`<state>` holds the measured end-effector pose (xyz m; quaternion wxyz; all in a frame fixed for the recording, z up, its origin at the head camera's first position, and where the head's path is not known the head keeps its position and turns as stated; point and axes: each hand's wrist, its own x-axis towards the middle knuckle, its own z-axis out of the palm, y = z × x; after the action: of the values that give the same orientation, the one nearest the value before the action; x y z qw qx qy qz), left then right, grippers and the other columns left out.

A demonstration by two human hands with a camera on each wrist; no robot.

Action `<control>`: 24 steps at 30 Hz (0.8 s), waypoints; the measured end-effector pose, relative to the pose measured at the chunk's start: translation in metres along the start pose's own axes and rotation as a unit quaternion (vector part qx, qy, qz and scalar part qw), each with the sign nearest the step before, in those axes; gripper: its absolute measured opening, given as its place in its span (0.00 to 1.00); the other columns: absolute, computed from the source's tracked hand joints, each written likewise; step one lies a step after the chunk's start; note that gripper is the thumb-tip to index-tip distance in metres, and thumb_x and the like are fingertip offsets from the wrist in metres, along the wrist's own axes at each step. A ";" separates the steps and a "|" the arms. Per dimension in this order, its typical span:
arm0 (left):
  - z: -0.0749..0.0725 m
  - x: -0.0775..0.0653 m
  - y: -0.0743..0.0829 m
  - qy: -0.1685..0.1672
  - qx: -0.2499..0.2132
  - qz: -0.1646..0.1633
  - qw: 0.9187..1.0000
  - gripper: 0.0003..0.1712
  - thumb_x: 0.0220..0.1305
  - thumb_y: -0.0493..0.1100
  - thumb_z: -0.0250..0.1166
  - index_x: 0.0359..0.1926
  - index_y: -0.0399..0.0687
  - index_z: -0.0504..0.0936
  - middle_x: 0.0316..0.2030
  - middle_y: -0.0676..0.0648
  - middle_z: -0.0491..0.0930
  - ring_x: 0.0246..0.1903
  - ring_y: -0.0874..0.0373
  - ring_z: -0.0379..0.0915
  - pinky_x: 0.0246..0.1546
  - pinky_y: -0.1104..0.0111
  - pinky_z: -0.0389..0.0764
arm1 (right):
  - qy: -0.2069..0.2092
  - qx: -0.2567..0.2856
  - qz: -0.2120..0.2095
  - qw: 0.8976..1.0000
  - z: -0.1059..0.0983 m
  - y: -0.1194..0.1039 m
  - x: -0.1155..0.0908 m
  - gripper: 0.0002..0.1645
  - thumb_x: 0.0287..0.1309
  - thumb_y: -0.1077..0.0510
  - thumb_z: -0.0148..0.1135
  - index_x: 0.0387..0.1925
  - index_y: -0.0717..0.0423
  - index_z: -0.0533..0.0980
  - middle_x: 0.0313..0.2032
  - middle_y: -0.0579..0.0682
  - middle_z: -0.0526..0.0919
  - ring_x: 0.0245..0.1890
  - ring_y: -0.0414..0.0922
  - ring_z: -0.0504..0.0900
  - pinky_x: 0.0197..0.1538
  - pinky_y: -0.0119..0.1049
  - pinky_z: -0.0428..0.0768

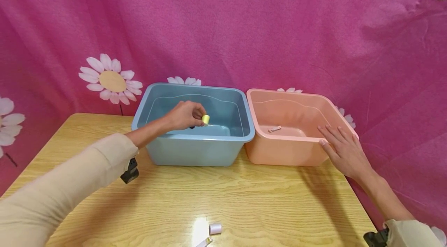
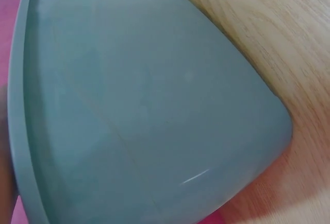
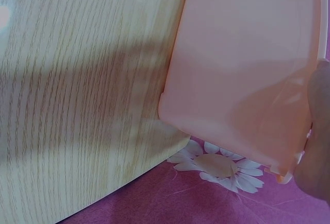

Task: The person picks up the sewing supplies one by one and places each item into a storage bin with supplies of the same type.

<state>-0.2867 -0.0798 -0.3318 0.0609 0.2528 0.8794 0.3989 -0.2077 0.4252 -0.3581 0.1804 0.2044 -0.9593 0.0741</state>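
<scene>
Backdrop (image 1: 223,25), probable spool (image 1: 206,119) in left hand (image 1: 186,115)

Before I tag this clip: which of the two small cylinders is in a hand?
The yellow cylinder, pinched by the left hand over the blue bin; the pale lilac cylinder rests on the table.

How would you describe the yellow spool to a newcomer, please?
On the table, find the blue bin left of the pink bin. At its opening, the left hand pinches the yellow spool. Colour sets it apart: the other spool is lilac.
</scene>
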 end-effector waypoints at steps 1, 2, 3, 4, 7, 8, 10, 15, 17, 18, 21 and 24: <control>0.001 0.000 -0.001 -0.003 0.001 -0.003 1.000 0.16 0.60 0.35 0.72 0.48 0.33 0.82 0.43 0.41 0.85 0.46 0.49 0.83 0.42 0.65 0.83 | -0.001 0.000 0.000 1.000 0.000 0.000 0.000 0.29 0.76 0.49 0.48 0.74 0.49 0.63 0.67 0.67 0.67 0.69 0.71 0.56 0.64 0.73 0.47; 0.001 0.000 -0.001 -0.005 0.004 -0.004 1.000 0.15 0.60 0.35 0.72 0.48 0.34 0.82 0.43 0.41 0.85 0.47 0.49 0.83 0.41 0.65 0.83 | -0.002 0.000 0.000 1.000 0.000 0.000 0.000 0.29 0.76 0.49 0.48 0.74 0.50 0.64 0.67 0.67 0.67 0.69 0.71 0.56 0.64 0.73 0.47; 0.002 0.001 -0.002 -0.007 0.007 -0.007 1.000 0.15 0.60 0.35 0.72 0.48 0.34 0.82 0.44 0.41 0.85 0.47 0.49 0.83 0.40 0.65 0.83 | -0.002 0.001 0.000 1.000 0.000 0.000 0.000 0.29 0.76 0.49 0.48 0.73 0.50 0.64 0.67 0.67 0.67 0.69 0.71 0.56 0.64 0.73 0.46; 0.002 0.002 -0.003 -0.009 0.010 -0.008 1.000 0.15 0.60 0.35 0.72 0.47 0.34 0.82 0.44 0.41 0.85 0.47 0.49 0.83 0.40 0.65 0.83 | -0.002 0.001 0.000 1.000 0.001 0.001 0.000 0.29 0.76 0.49 0.48 0.73 0.51 0.64 0.67 0.67 0.67 0.69 0.71 0.56 0.65 0.73 0.46; 0.003 0.004 -0.005 -0.015 0.024 -0.011 1.000 0.14 0.60 0.34 0.72 0.47 0.34 0.82 0.43 0.41 0.85 0.46 0.50 0.83 0.40 0.66 0.83 | 0.001 -0.003 -0.004 1.000 0.001 0.001 0.000 0.29 0.75 0.49 0.49 0.72 0.52 0.65 0.67 0.67 0.67 0.68 0.71 0.57 0.64 0.72 0.47; 0.003 0.005 -0.005 -0.017 0.028 -0.011 0.999 0.14 0.60 0.34 0.72 0.46 0.34 0.83 0.42 0.42 0.85 0.46 0.50 0.83 0.40 0.66 0.83 | 0.002 -0.004 -0.006 1.000 0.001 0.002 0.000 0.29 0.75 0.50 0.49 0.72 0.52 0.65 0.66 0.67 0.68 0.69 0.71 0.57 0.65 0.72 0.47; 0.002 0.006 -0.006 -0.022 0.034 -0.012 0.999 0.13 0.60 0.34 0.72 0.45 0.34 0.83 0.41 0.42 0.85 0.45 0.50 0.82 0.41 0.65 0.83 | 0.005 -0.008 -0.008 1.000 0.002 0.002 0.000 0.28 0.75 0.50 0.50 0.71 0.53 0.66 0.66 0.67 0.68 0.69 0.69 0.57 0.65 0.71 0.48; 0.001 0.006 -0.005 -0.041 0.042 -0.020 0.998 0.12 0.60 0.34 0.72 0.44 0.34 0.83 0.40 0.43 0.85 0.42 0.51 0.82 0.40 0.65 0.82 | 0.008 -0.010 -0.014 1.000 0.003 0.003 0.001 0.28 0.75 0.50 0.50 0.71 0.54 0.67 0.66 0.67 0.68 0.70 0.67 0.56 0.67 0.68 0.47; 0.000 0.007 -0.004 -0.050 0.045 -0.023 0.997 0.12 0.60 0.34 0.72 0.44 0.34 0.83 0.41 0.42 0.85 0.40 0.52 0.81 0.39 0.66 0.82 | 0.008 -0.010 -0.018 1.000 0.003 0.002 0.001 0.28 0.75 0.50 0.50 0.71 0.54 0.67 0.65 0.68 0.69 0.70 0.66 0.56 0.67 0.68 0.47; -0.001 0.008 -0.004 -0.055 0.048 -0.024 0.997 0.12 0.61 0.34 0.71 0.45 0.34 0.83 0.41 0.42 0.85 0.40 0.52 0.81 0.38 0.66 0.82 | 0.008 -0.011 -0.018 1.000 0.003 0.002 0.001 0.28 0.75 0.50 0.50 0.71 0.54 0.67 0.65 0.68 0.69 0.70 0.66 0.56 0.67 0.68 0.47; -0.004 0.011 -0.002 -0.060 0.060 -0.021 0.996 0.12 0.62 0.35 0.71 0.45 0.34 0.83 0.42 0.41 0.85 0.41 0.51 0.82 0.39 0.64 0.81 | 0.005 -0.008 -0.013 1.000 0.003 0.002 0.001 0.29 0.75 0.50 0.50 0.72 0.53 0.66 0.66 0.67 0.68 0.70 0.66 0.56 0.67 0.69 0.47; -0.009 0.014 0.001 -0.055 0.076 -0.021 0.995 0.12 0.62 0.35 0.71 0.45 0.35 0.83 0.43 0.41 0.85 0.46 0.50 0.81 0.44 0.62 0.81 | 0.002 -0.003 -0.005 1.000 0.002 0.002 0.001 0.29 0.74 0.50 0.51 0.72 0.52 0.66 0.67 0.67 0.68 0.70 0.67 0.55 0.66 0.70 0.47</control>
<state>-0.3012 -0.0785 -0.3239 0.0985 0.2596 0.9075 0.3151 -0.2103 0.4256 -0.3598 0.1834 0.2087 -0.9581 0.0702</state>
